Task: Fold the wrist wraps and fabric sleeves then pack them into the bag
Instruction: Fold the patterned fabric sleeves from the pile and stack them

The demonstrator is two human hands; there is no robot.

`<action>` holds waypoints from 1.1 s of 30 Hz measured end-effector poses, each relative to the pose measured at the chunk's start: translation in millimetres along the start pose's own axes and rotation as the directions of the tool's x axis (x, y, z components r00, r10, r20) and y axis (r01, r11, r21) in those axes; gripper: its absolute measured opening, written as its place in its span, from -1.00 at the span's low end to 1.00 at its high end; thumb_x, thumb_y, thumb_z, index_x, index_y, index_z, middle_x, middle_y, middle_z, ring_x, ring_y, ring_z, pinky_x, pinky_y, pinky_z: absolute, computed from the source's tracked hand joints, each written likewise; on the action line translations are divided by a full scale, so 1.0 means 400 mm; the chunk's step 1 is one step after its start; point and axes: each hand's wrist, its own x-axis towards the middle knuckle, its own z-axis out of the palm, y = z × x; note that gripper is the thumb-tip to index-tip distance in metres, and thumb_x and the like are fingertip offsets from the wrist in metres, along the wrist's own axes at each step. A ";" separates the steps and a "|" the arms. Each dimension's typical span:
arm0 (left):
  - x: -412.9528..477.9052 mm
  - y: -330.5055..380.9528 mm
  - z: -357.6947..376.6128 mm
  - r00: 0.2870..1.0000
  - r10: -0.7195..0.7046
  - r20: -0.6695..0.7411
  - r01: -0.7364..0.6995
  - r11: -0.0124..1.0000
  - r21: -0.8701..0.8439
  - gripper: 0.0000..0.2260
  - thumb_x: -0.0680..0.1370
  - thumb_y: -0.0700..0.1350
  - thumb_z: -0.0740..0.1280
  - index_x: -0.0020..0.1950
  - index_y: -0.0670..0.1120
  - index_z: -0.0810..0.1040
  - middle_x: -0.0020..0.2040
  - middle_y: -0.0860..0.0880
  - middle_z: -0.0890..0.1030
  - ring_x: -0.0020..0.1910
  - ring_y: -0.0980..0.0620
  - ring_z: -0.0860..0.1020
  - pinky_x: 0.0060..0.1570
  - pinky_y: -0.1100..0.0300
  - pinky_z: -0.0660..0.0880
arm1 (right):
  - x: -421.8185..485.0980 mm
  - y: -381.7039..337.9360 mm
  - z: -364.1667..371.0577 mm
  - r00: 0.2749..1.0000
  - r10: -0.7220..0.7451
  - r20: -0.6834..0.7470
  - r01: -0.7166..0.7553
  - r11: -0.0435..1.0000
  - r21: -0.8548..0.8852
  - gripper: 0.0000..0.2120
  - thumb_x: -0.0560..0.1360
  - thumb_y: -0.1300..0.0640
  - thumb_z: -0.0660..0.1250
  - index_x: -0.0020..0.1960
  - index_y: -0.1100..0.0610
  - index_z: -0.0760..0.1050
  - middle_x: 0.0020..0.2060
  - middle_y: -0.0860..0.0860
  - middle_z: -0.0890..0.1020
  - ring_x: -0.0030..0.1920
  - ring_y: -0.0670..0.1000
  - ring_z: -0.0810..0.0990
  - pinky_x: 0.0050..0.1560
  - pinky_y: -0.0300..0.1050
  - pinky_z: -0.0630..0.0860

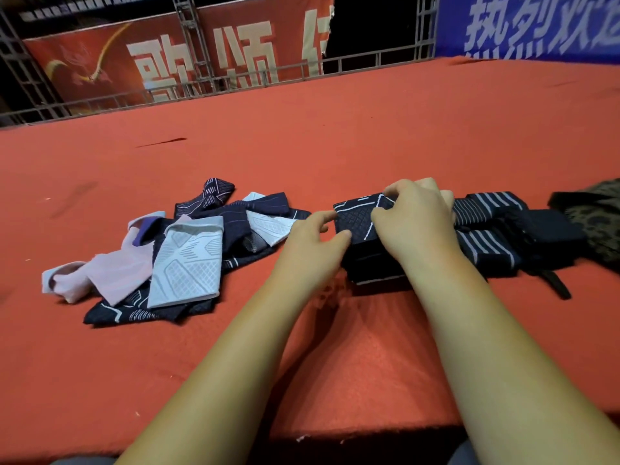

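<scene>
At mid-bench, on top of a low stack of dark folded pieces (375,268), a folded dark sleeve (358,220), quilted and crossed with white lines. Clamped from both sides. Grip of the left hand (313,238) closed on the sleeve's left edge, thumb against the near corner, fingers curled above it. Grip of the right hand (416,214) closed over the sleeve's right half, fingers hooked on the far edge. Both forearms bare, stretched in from the near edge of the red bench (369,347).

Just right of the sleeve, partly behind the right hand, two folded striped wrist wraps (486,208), dark with pale bands, one farther and one nearer, side by side. Right of those and touching them, a plain black folded piece (547,234), with a black strap (558,285) lying toward the near side. Farther right again, at the frame's edge, a leopard-patterned bag (599,213), only partly in view; open or closed, cannot tell.

Left of the sleeve, close beside the left hand, a loose heap of unfolded sleeves (235,229). On top, a pale grey one (188,268) with a raised lattice print. Off to the far left, a pink one (114,273). Beneath and behind, several navy ones with white lines.

Well behind the sleeve, beyond the bench's far edge, a metal railing (369,60), a red banner (100,62) and a blue banner (536,28), both with large pale characters.
</scene>
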 end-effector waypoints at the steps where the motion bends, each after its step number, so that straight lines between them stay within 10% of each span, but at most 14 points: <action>1: -0.007 -0.005 -0.016 1.000 -0.004 0.004 0.005 1.000 -0.012 -0.58 0.64 0.05 0.39 0.50 0.07 0.54 0.38 0.07 0.55 0.29 0.10 0.60 0.35 0.08 0.52 | -0.008 -0.014 0.002 0.999 -0.026 -0.035 0.026 0.999 0.019 -0.66 0.57 0.05 0.36 0.33 -0.04 0.62 0.31 0.04 0.51 0.41 0.23 0.35 0.43 0.09 0.31; 4: -0.026 -0.034 -0.068 1.000 -0.016 -0.003 0.016 1.000 0.014 -0.61 0.60 0.12 0.39 0.42 0.10 0.57 0.33 0.12 0.60 0.24 0.06 0.66 0.35 -0.12 0.57 | -0.029 -0.060 0.018 0.988 -0.110 -0.106 0.121 0.986 0.111 -0.73 0.58 0.03 0.35 0.26 -0.02 0.64 0.29 0.00 0.53 0.43 0.17 0.36 0.48 0.09 0.33; 8: -0.032 -0.100 -0.138 0.999 0.004 -0.050 0.007 0.977 0.213 -0.69 0.59 -0.06 0.44 0.34 0.02 0.64 0.27 0.05 0.60 0.16 0.12 0.62 0.20 0.18 0.47 | -0.079 -0.126 0.077 0.962 -0.244 -0.125 0.269 0.929 0.254 -0.83 0.57 0.12 0.35 0.10 0.02 0.68 0.16 -0.02 0.60 0.32 0.13 0.44 0.36 0.00 0.39; 15: -0.059 -0.306 -0.227 0.986 -0.076 -0.145 0.154 0.740 0.655 -0.54 0.48 -0.09 0.42 0.37 -0.11 0.50 0.32 -0.13 0.45 0.34 -0.22 0.42 0.29 -0.09 0.46 | -0.153 -0.178 0.195 0.924 -0.361 0.122 0.299 0.885 0.357 -0.85 0.56 0.18 0.34 -0.02 0.01 0.68 0.06 -0.02 0.63 0.18 0.11 0.56 0.26 0.00 0.45; 21: -0.061 -0.361 -0.255 0.968 -0.088 -0.236 0.218 0.761 0.611 -0.86 0.52 -0.27 0.27 0.05 -0.23 0.54 0.14 -0.22 0.49 0.18 -0.29 0.46 0.14 -0.18 0.48 | -0.176 -0.172 0.242 0.894 -0.360 0.266 0.252 0.896 0.365 -0.83 0.58 0.18 0.34 0.00 0.00 0.70 -0.01 -0.09 0.66 0.00 -0.10 0.55 -0.06 -0.30 0.34; 25: -0.053 -0.345 -0.282 0.946 -0.026 -0.323 0.204 0.823 0.530 -0.79 0.56 -0.23 0.26 0.09 -0.17 0.67 0.10 -0.18 0.62 0.17 -0.24 0.56 0.14 -0.09 0.49 | -0.186 -0.170 0.263 0.882 -0.279 0.380 0.112 0.907 0.406 -0.83 0.60 0.12 0.35 -0.01 -0.05 0.71 -0.11 -0.15 0.73 -0.21 -0.17 0.62 -0.20 -0.34 0.46; 28: -0.079 -0.300 -0.294 0.921 0.015 -0.389 0.148 0.910 0.386 -0.82 0.57 -0.12 0.30 0.07 -0.01 0.69 0.05 -0.01 0.69 0.09 -0.06 0.62 0.10 0.01 0.54 | -0.194 -0.177 0.286 0.852 -0.195 0.486 -0.068 0.879 0.472 -0.83 0.63 0.07 0.35 0.01 0.03 0.72 -0.08 -0.09 0.78 -0.07 -0.11 0.74 0.05 -0.10 0.65; 33: -0.146 -0.205 -0.267 0.984 -0.096 -0.152 0.095 0.995 -0.018 -0.91 0.48 -0.05 0.43 -0.12 0.10 0.74 -0.27 0.00 0.71 -0.34 0.17 0.57 -0.29 0.17 0.49 | -0.203 -0.180 0.290 0.680 -0.061 0.731 -0.564 0.593 0.574 -0.65 0.73 -0.08 0.28 0.18 0.18 0.66 -0.01 0.15 0.79 -0.03 0.11 0.79 0.07 0.05 0.72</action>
